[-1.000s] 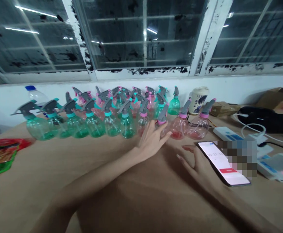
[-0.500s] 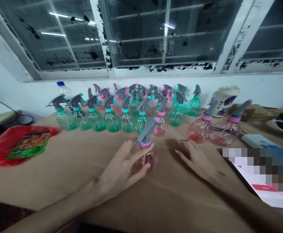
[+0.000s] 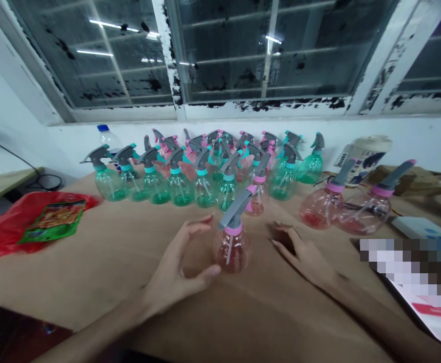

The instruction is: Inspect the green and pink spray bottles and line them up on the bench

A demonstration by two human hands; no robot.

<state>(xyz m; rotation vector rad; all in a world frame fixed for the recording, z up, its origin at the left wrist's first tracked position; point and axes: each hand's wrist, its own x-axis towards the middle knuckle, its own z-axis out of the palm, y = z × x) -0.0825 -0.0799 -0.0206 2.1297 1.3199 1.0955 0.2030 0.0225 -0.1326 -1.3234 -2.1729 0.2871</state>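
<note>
A clear pink spray bottle [image 3: 234,252] with a grey trigger head and pink collar stands upright on the brown tabletop [image 3: 280,312]. Just left of it is my left hand [image 3: 180,269], open, thumb and fingers spread in a curve around nothing. My right hand [image 3: 298,249] rests at the table to the bottle's right, loosely curved with thumb apart from fingers, holding nothing. Behind, a green spray bottle [image 3: 175,187] stands in a front row of similar ones, with pink bottles behind them. A small pink spray bottle [image 3: 257,199] is directly beyond the nearest one.
Two pink spray bottles [image 3: 366,214] stand at the right, before a printed paper cup [image 3: 367,156]. A red plastic bag [image 3: 4,222] with a green snack packet [image 3: 54,220] lies left. A capped water bottle [image 3: 109,138] is by the wall; a blurred-out flat item is at right.
My left hand has let go of the pink spray bottle and drawn back to the left, its fingers opening. The bottle stands by itself. My right hand has hardly moved; the view has shifted slightly.
</note>
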